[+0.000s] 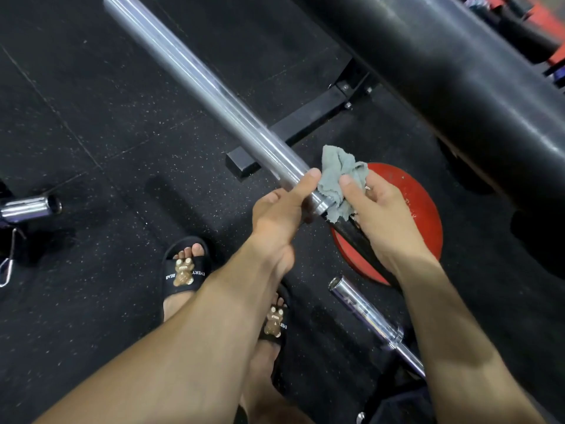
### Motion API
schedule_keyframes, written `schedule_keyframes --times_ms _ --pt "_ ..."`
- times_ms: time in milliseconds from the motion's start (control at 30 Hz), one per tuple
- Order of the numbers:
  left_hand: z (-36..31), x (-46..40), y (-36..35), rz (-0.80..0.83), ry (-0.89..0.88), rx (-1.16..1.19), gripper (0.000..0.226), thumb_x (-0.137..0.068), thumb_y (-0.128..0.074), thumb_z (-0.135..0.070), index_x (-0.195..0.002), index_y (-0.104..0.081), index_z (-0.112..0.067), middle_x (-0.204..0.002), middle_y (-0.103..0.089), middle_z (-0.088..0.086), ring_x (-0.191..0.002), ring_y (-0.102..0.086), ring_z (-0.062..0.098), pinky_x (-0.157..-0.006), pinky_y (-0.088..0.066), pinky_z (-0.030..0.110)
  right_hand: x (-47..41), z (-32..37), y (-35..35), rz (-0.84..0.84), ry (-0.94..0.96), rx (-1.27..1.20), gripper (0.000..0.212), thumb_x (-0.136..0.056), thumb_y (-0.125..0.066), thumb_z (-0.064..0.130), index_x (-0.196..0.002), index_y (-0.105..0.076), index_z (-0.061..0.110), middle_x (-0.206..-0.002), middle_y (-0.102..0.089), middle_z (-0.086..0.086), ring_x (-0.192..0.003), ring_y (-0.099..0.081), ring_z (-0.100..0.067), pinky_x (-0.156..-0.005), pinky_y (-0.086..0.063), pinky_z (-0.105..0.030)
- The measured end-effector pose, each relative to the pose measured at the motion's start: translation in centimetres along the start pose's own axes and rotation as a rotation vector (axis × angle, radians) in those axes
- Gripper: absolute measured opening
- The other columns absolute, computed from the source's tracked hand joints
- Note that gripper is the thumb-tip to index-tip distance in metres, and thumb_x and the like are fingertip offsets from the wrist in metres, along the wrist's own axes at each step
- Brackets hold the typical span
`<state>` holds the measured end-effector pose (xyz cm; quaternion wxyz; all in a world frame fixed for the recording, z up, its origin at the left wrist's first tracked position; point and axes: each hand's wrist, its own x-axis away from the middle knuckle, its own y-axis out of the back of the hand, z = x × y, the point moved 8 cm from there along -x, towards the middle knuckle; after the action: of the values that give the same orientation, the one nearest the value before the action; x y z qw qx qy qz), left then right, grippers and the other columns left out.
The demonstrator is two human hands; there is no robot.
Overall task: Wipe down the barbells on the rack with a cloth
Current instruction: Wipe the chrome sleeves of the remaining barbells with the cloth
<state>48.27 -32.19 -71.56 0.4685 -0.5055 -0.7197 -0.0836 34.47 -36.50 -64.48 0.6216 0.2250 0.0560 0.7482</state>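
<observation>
head | left hand curled around barbell sleeve near its collar | right hand pinches grey cloth against collar | progress: wiping this bar underway; second barbell lower right apparently untouched

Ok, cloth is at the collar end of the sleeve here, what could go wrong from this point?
1. The right hand pinches the grey cloth loosely bunched; it may skip parts of the barbell sleeve.
2. The left hand grips the sleeve beside the cloth, so it could re-smear wiped chrome.
3. Toes in the open black slides sit directly below; a slipping bar could hit them, and the red weight plate lies close by.
</observation>
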Motion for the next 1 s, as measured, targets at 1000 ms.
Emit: schedule_keyframes --times_ms 1000 --pt "0.0 -0.1 -0.7 -0.082 0.006 0.115 0.065 -0.069 -0.092 -0.045 -0.110 -0.057 -0.010 -0.098 -0.077 0.010 -0.085 -0.075 0.026 -0.076 -0.064 0.040 3.2 1.0 -3.4 -0.137 0.295 0.534 0.055 -0.089 -0.074 0.031 -0.140 -0.055 0.021 -0.128 -0.065 0.010 -0.120 -0.062 -0.005 -0.100 -0.051 -0.027"
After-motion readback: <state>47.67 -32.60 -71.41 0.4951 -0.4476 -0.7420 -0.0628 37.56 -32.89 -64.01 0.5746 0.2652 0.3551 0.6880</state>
